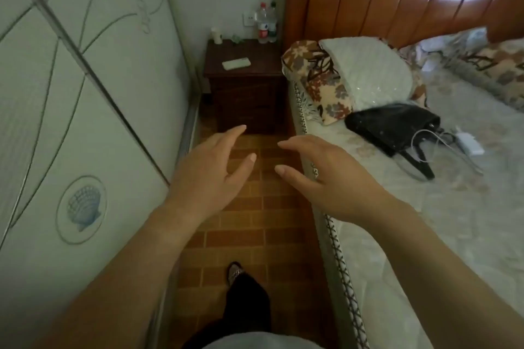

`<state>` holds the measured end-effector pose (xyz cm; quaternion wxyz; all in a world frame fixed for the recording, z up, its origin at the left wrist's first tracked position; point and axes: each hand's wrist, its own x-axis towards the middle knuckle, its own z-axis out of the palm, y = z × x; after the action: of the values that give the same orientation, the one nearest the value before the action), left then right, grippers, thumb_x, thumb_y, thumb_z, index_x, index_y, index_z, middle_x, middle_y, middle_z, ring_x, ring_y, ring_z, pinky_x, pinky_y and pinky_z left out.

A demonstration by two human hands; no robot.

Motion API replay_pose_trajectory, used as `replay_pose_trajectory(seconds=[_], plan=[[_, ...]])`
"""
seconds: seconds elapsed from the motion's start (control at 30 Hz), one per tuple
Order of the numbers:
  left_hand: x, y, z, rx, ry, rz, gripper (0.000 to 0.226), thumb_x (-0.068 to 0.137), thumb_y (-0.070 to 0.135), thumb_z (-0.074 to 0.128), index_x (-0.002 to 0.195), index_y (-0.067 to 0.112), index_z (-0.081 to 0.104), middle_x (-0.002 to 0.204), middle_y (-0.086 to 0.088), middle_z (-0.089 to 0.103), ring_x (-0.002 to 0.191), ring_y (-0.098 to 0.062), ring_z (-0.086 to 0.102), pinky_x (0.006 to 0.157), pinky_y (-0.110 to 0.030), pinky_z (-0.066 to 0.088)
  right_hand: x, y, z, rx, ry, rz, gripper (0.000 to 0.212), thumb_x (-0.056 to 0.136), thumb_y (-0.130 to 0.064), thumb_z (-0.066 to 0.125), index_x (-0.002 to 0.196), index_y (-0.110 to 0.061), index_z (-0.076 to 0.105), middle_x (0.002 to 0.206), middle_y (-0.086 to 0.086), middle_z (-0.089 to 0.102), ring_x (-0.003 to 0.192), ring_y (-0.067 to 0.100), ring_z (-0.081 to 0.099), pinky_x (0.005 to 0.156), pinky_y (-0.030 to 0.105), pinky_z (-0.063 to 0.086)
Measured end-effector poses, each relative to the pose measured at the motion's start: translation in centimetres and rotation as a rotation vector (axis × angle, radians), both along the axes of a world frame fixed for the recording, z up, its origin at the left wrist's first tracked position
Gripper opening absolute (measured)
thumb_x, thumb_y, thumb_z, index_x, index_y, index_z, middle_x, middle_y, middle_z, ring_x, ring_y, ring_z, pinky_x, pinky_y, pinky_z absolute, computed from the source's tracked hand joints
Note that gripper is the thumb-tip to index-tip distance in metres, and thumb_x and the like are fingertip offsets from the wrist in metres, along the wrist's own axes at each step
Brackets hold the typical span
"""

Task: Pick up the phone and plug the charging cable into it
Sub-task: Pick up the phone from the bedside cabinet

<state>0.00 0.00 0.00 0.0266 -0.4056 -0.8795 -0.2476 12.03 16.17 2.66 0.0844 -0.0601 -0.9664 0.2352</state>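
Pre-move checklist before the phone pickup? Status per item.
1. Phone visible, unobstructed on the nightstand: ok.
2. Left hand empty and open: ok.
3. Right hand empty and open: ok.
4. Hands within reach of phone: not ok, both hover over the floor short of the nightstand.
5. Charging cable located: ok, white cable and charger lie on the bed beside the black bag.
6. Cable plug end and phone port orientation: cannot tell.

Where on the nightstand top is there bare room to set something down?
Nightstand: bare at the front edge and right of the phone. The back is crowded: bottles at right, a small white container at left.
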Motion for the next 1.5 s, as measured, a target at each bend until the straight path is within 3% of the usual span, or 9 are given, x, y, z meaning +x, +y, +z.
replay_pose_trajectory(seconds=[0.13,0.27,0.43,0.57,0.77,0.97,1.07,1.27,1.5], plan=[[-9.2,3.3,0.7,0.022,-0.004,0.017,0.057,0.087,0.057,0.032,0.139,0.032,0.03,0.136,0.001,0.05,0.116,-0.016,0.052,0.081,-0.026,0.037,-9.4,3.1,0.2,-0.026,-0.022,-0.014,0.05,0.088,-0.055,0.043,0.132,-0.031,0.044,0.135,-0.009,0.049,0.116,0.003,0.044,0.08,0.005,0.026],[-17.5,6.4,0.8,0.03,0.037,0.016,0.056,0.087,0.056,0.034,0.138,0.032,0.032,0.138,0.004,0.049,0.119,-0.015,0.051,0.082,-0.024,0.035,-17.6,6.5,0.0,-0.024,-0.002,-0.003,0.048,0.089,-0.054,0.043,0.132,-0.033,0.042,0.135,-0.011,0.048,0.116,-0.004,0.038,0.08,0.0,0.023],[-25.6,10.8,-0.4,0.01,-0.044,0.028,0.058,0.085,0.061,0.029,0.138,0.037,0.027,0.137,0.007,0.049,0.112,-0.013,0.054,0.077,-0.025,0.036,-25.0,11.5,-0.5,-0.096,0.016,-0.029,0.05,0.088,-0.053,0.044,0.133,-0.028,0.045,0.138,-0.007,0.047,0.127,0.007,0.039,0.1,0.02,0.031],[-31.7,16.2,-1.5,-0.009,-0.077,0.017,0.06,0.085,0.063,0.028,0.139,0.036,0.027,0.136,0.005,0.048,0.103,-0.011,0.057,0.074,-0.026,0.037,-31.0,17.0,-1.7,-0.127,0.033,-0.043,0.051,0.088,-0.049,0.046,0.133,-0.024,0.046,0.14,-0.004,0.046,0.13,0.008,0.036,0.106,0.026,0.031],[-40.6,24.6,-2.4,-0.06,-0.07,0.064,0.06,0.087,0.058,0.033,0.14,0.029,0.031,0.14,0.001,0.045,0.118,-0.016,0.049,0.083,-0.025,0.035,-41.4,26.1,-2.9,-0.126,0.01,0.008,0.051,0.089,-0.048,0.047,0.134,-0.023,0.045,0.141,-0.002,0.044,0.13,0.011,0.037,0.106,0.026,0.031],[-48.3,29.3,-2.9,-0.061,-0.119,0.146,0.058,0.087,0.055,0.036,0.139,0.028,0.032,0.139,0.001,0.046,0.102,-0.018,0.058,0.081,-0.029,0.041,-51.1,32.7,-3.9,-0.15,-0.037,0.103,0.052,0.089,-0.051,0.047,0.134,-0.026,0.043,0.141,-0.002,0.043,0.13,0.011,0.036,0.106,0.028,0.034],[-51.7,30.2,-3.5,-0.076,-0.138,0.191,0.057,0.088,0.054,0.036,0.139,0.03,0.031,0.141,0.002,0.044,0.115,-0.017,0.051,0.083,-0.029,0.039,-55.6,34.5,-4.9,-0.165,-0.06,0.133,0.053,0.089,-0.051,0.047,0.135,-0.026,0.042,0.143,-0.003,0.041,0.132,0.01,0.034,0.107,0.027,0.031],[-60.1,32.5,-5.1,-0.079,-0.159,0.199,0.058,0.088,0.054,0.035,0.14,0.029,0.03,0.14,0.002,0.044,0.119,-0.017,0.048,0.091,-0.035,0.045,-64.3,36.9,-7.3,-0.16,-0.084,0.159,0.055,0.089,-0.05,0.047,0.137,-0.024,0.04,0.146,-0.001,0.038,0.134,0.013,0.031,0.108,0.031,0.032],[-70.8,34.9,-9.3,-0.124,-0.157,0.117,0.055,0.088,0.054,0.036,0.138,0.03,0.032,0.137,0.003,0.045,0.115,-0.016,0.05,0.08,-0.03,0.045,-74.2,38.0,-12.3,-0.12,-0.155,0.067,0.058,0.087,-0.05,0.05,0.137,-0.022,0.041,0.144,0.001,0.041,0.132,0.016,0.035,0.107,0.034,0.035]])
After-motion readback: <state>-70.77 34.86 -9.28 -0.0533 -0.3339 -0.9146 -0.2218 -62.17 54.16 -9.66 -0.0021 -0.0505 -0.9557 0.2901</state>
